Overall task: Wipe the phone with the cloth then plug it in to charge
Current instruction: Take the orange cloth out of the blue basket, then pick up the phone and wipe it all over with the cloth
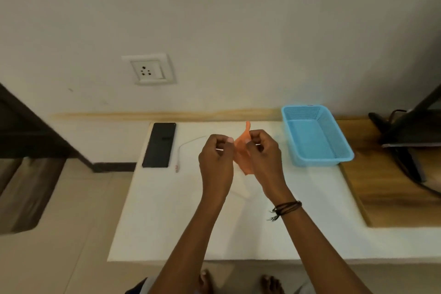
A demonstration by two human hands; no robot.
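A black phone (159, 145) lies flat at the far left of the white table (167, 222). Just right of it a thin white charging cable (181, 150) curves on the table, its plug end (176, 168) toward me. Above the table's middle I hold a small orange cloth (241, 150) between both hands. My left hand (216, 160) pinches its left edge. My right hand (262, 157) pinches its right edge, and the cloth hangs down between them. Much of the cloth is hidden behind my fingers.
A white wall socket (148, 69) sits on the wall above the phone. An empty blue plastic basket (315, 136) stands at the table's far right. Beyond it is a wooden surface (386, 186) with a dark stand and cables (410, 145). My bare feet show below the table's near edge.
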